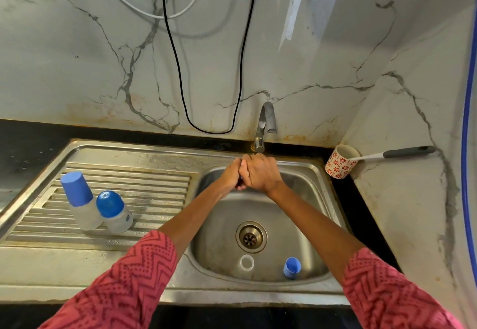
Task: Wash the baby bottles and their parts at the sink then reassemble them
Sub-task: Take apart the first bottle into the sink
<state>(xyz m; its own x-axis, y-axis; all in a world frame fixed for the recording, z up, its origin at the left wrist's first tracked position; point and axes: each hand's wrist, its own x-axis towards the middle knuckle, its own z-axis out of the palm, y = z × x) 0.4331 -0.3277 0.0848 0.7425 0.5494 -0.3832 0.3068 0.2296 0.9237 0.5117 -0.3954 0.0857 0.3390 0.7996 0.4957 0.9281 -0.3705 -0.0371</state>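
My left hand (231, 175) and my right hand (262, 173) are closed together over the sink (304, 173), just below the tap (265, 124). Both grip a small blue part (241, 178), of which only a sliver shows between the fingers. On the drainboard (144, 189) at the left stand two baby bottles: one with a tall light-blue cap (77, 189) and one with a round dark-blue cap (110, 204). A clear ring-shaped part (247, 262) and a light-blue cap (291, 267) lie in the basin near its front wall.
A flowered cup (340, 162) stands at the sink's back right corner with a grey-handled brush (407, 151) sticking out of it. Black and white cables (180, 75) hang down the marble wall behind the sink. The drain (251, 237) sits mid-basin.
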